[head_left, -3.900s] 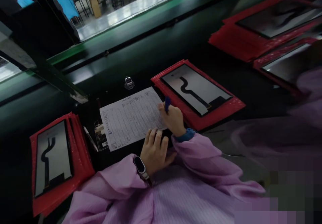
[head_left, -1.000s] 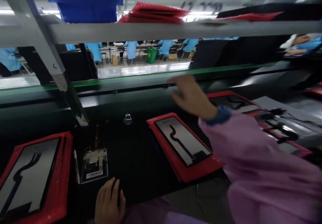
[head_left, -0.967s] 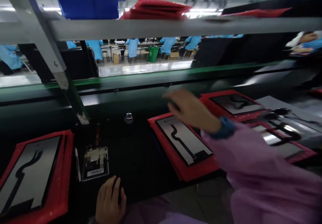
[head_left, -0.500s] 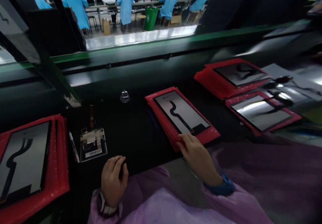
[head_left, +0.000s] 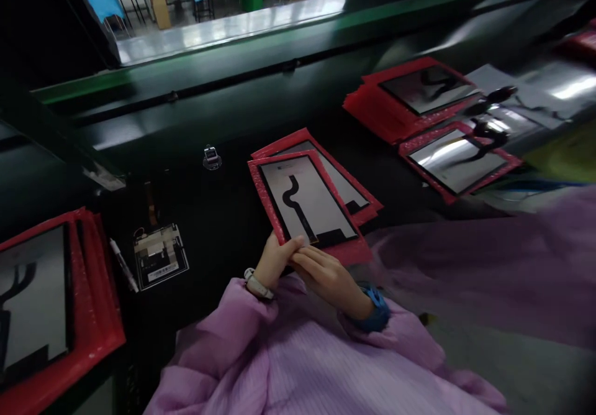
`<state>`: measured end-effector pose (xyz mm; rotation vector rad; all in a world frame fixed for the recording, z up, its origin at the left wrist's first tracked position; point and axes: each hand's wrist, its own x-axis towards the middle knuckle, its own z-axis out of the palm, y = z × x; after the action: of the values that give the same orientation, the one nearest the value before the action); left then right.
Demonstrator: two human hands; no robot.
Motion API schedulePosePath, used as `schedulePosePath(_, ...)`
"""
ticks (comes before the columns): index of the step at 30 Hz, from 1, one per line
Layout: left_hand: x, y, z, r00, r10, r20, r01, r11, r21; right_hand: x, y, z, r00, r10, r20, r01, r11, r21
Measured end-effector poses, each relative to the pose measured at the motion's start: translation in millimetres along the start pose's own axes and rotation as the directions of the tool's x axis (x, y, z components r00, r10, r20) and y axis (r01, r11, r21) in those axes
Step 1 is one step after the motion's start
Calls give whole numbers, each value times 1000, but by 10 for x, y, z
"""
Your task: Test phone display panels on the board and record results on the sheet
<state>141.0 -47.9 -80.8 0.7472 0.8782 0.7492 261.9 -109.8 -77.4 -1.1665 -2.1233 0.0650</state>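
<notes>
A display panel with a wavy black flex cable lies on a red bubble-wrap sheet, tilted across the pile beneath it. My left hand is closed on its near left corner, thumb on top and the other fingers hidden below. At the near edge my right hand is closed too, its fingertips meeting the left thumb and its grip underneath partly hidden. Under the held panel, another panel shows on its own red wrap.
Red-wrapped panels stand stacked at left and back right. Left of centre lie a white pen, a flat circuit part and a small clear-and-metal piece. A purple sleeve of another person reaches in from the right.
My left hand has come right from the bare black surface to the panel's corner. The top panel with its red wrap has slid toward me and left, uncovering the panel below. The view has tipped down.
</notes>
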Motion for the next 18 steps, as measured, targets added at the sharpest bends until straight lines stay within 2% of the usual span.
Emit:
schedulePosePath(4, 56, 11, 44, 996, -77, 35, 79, 996, -35, -34, -80, -183, 996, -22, -85, 25, 999, 32)
schedulePosePath(6, 58, 26, 65, 996, -85, 26, 86, 995, -55, -79, -79, -300, 976, 20, -216, -21, 1000, -3)
schedulePosePath(7, 43, 44, 67, 997, -79, 17, 80, 995, -61, -104, -62, -354, 948, 80, -308, -98, 994, -43)
schedulePosePath(8, 13, 69, 59, 998, -68, 10, 69, 995, -66, -126, -34, -401, 898, 162, -410, -212, 974, -81)
schedulePosePath(9, -33, 101, 39, 998, -59, 6, 59, 996, -69, -145, 4, -440, 824, 262, -502, -352, 931, -92)
schedulePosePath(10, -97, 136, 4, 999, -54, 2, 55, 996, -72, -160, 48, -470, 734, 379, -564, -494, 868, -60)
schedulePosePath(11, -176, 173, -45, 998, -58, -3, 57, 995, -78, -170, 94, -487, 639, 509, -577, -612, 790, 19)
schedulePosePath(12, -267, 206, -108, 997, -69, -16, 68, 994, -85, -178, 137, -492, 556, 650, -518, -699, 703, 132)
schedulePosePath(13, -364, 234, -182, 995, -89, -41, 84, 992, -94, -183, 174, -482, 493, 776, -392, -751, 608, 259)
schedulePosePath(14, -461, 254, -265, 991, -109, -78, 101, 989, -104, -186, 199, -455, 452, 862, -230, -779, 507, 369)
schedulePosePath(16, -639, 268, -445, 975, -136, -177, 118, 987, -110, -181, 209, -353, 424, 904, 52, -799, 347, 490)
schedulePosePath(18, -774, 260, -628, 955, -118, -272, 104, 993, -63, -144, 173, -190, 421, 877, 230, -789, 230, 569)
